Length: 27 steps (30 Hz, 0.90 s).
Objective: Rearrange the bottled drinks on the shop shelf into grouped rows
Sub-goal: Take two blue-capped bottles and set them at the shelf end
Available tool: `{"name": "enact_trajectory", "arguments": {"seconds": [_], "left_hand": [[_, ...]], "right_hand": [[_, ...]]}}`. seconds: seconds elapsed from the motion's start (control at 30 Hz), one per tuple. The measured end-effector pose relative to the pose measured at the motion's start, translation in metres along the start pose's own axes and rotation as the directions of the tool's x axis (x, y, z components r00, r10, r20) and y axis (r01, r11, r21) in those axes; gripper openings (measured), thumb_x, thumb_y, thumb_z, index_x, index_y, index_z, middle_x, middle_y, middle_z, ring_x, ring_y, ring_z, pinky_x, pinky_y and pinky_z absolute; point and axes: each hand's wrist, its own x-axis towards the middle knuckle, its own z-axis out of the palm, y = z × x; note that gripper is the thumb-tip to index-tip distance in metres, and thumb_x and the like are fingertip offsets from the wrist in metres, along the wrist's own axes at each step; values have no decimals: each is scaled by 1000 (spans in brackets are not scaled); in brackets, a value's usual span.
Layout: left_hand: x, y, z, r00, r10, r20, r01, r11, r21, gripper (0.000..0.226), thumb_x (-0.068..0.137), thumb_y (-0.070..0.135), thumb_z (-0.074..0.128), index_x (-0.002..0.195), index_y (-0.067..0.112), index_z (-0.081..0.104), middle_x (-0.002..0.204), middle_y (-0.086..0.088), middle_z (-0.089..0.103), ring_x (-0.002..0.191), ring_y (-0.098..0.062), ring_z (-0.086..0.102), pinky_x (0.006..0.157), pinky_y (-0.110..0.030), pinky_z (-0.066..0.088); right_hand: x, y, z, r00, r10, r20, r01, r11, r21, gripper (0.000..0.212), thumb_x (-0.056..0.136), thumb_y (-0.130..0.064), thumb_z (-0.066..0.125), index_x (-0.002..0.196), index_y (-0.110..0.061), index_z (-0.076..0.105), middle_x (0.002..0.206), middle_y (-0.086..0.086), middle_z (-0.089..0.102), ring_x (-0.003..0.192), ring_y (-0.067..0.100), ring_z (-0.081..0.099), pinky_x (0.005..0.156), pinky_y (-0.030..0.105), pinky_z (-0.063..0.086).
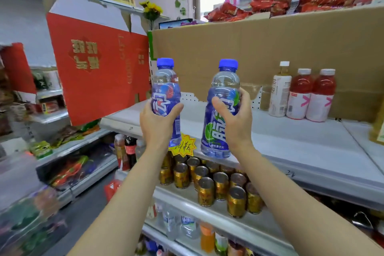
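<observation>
I hold two clear drink bottles with blue caps and blue labels upright in front of the white shelf (291, 143). My left hand (155, 122) grips the left blue bottle (165, 89) around its middle. Around the label of the right blue bottle (223, 97), which hangs a little nearer to me, my right hand (236, 120) is curled. At the back right of the same shelf stand a white bottle (279, 93) and two red drink bottles (299, 95) (322, 97) in a row against the cardboard.
A brown cardboard sheet (270, 48) backs the shelf. A red carton (99, 68) leans at the shelf's left end. Gold cans (220, 185) fill the shelf below, with more bottles (187, 226) lower down. A yellow price tag (184, 145) hangs on the shelf edge.
</observation>
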Motion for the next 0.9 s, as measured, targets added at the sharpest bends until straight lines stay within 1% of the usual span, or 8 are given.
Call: {"name": "enact_trajectory", "arguments": {"seconds": [0.17,0.37,0.5,0.53,0.6,0.73,0.83,0.9], "left_hand": [[54,-28,10,999,-23,27,26,995,-99,79,48,57,85,116,24,62,111,1,68,104,-22,67,89,-48,57],[136,-62,34,981,-91,169,106,991,-84,88,34,51,88,111,20,60,117,-10,64,100,-26,69,83,-47,61],[181,-87,58,962,-74,265,98,992,-78,76,50,26,96,113,13,56,116,-13,64,96,-24,69,74,-36,59],[194,-95,65,956,-72,285,94,993,-67,74,52,22,96,113,11,56,114,-12,64,95,-24,69,75,-38,59],[217,-108,76,939,-88,331,109,993,-45,77,47,27,94,112,13,55,111,-10,65,96,-25,69,81,-46,60],[261,-132,94,920,-89,382,80,996,39,90,41,45,92,116,18,51,118,-6,60,104,-25,64,89,-51,57],[280,-142,101,912,-54,406,21,996,87,80,59,29,94,122,12,47,124,-8,51,114,-26,56,98,-49,51],[290,-152,109,902,-37,430,-10,994,105,78,63,27,93,124,11,45,127,-10,48,118,-28,52,103,-49,47]], "right_hand": [[36,31,30,1000,-14,10,14,1000,-5,69,66,-46,76,123,-16,50,108,6,67,93,24,69,84,51,56],[79,70,74,999,25,-47,-27,999,-39,70,64,-45,78,123,-20,49,109,8,67,95,28,68,84,55,55],[112,103,102,997,14,-80,-26,988,-153,69,60,-45,81,120,-31,50,112,3,63,101,23,66,88,50,55],[121,110,108,996,5,-87,-20,985,-174,66,62,-40,81,120,-28,50,109,1,65,98,20,67,88,49,55],[137,125,122,995,-3,-100,-18,978,-208,63,68,-27,83,121,-22,49,106,-4,66,94,15,68,89,47,55],[164,151,152,993,-25,-115,-17,937,-349,67,67,-22,85,121,-20,45,105,-11,65,94,9,67,89,41,55],[178,169,172,993,-42,-114,-14,894,-448,70,67,-19,86,122,-20,44,108,-9,65,94,6,65,87,31,55],[188,180,182,991,-53,-120,-13,869,-495,70,67,-19,86,123,-20,44,109,-7,65,93,5,64,84,27,54]]}}
